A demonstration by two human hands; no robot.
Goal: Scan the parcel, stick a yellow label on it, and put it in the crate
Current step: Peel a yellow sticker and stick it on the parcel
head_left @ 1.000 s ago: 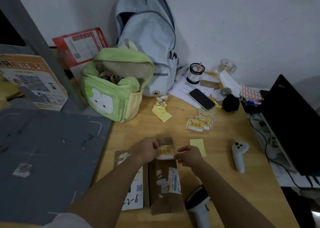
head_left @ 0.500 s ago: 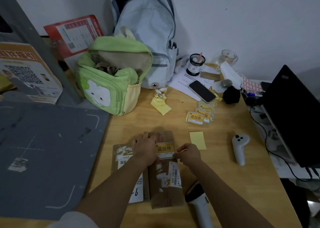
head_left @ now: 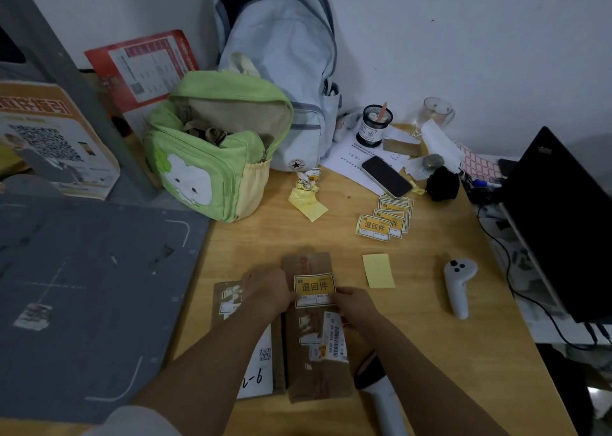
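Observation:
A long brown parcel [head_left: 316, 356] lies on the wooden desk [head_left: 430, 352] in front of me, with a barcode sticker on its right side. A yellow label [head_left: 314, 288] with black characters lies flat across the parcel's far half. My left hand [head_left: 266, 291] holds the label's left edge, fingers curled down onto the parcel. The fingertips of my right hand [head_left: 354, 306] pinch the label's right edge. A second flat parcel [head_left: 246, 343] lies against the first on its left. The white handheld scanner [head_left: 381, 399] rests by my right forearm.
A stack of yellow labels [head_left: 384, 220] and a yellow backing sheet [head_left: 378, 271] lie beyond the parcel. Also here are a white controller [head_left: 457, 286], a phone [head_left: 385, 176], a green bag [head_left: 215, 157], a pale backpack [head_left: 281, 64], a black laptop [head_left: 559, 223] and a grey panel [head_left: 82, 296].
The label, held just above the parcel a second ago, has come down flat onto its top. Both hands have stayed at the label's edges.

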